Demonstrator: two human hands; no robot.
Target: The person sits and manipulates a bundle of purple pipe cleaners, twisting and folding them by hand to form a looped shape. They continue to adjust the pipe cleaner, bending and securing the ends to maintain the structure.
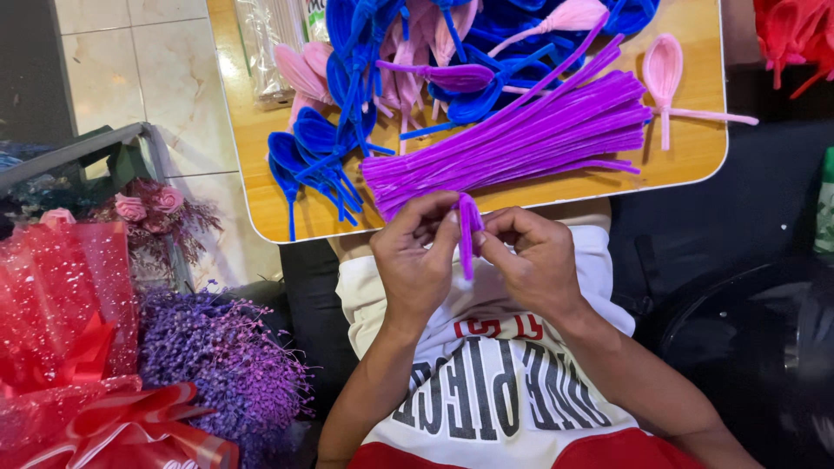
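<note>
Head view: both hands meet just below the near edge of the wooden table [695, 148], over the person's lap. The left hand [415, 260] pinches a purple pipe cleaner [468, 233] between thumb and curled fingers; the right hand [532, 260] pinches the same folded stem from the other side, so the strand stands up between them in a narrow loop with a tail hanging down. To shape the bend well, it seems best to keep both pinches close to the fold and hold the two legs even while pressing, so the loop closes cleanly without kinking. Just beyond the hands lies a loose bundle of straight purple pipe cleaners [521, 139]. Farther back sit finished blue loops [321, 152] and pink loops [665, 69] in a heap. To the left, off the table, are dried purple flowers [217, 365] and red wrapping with ribbon [69, 330].
</note>
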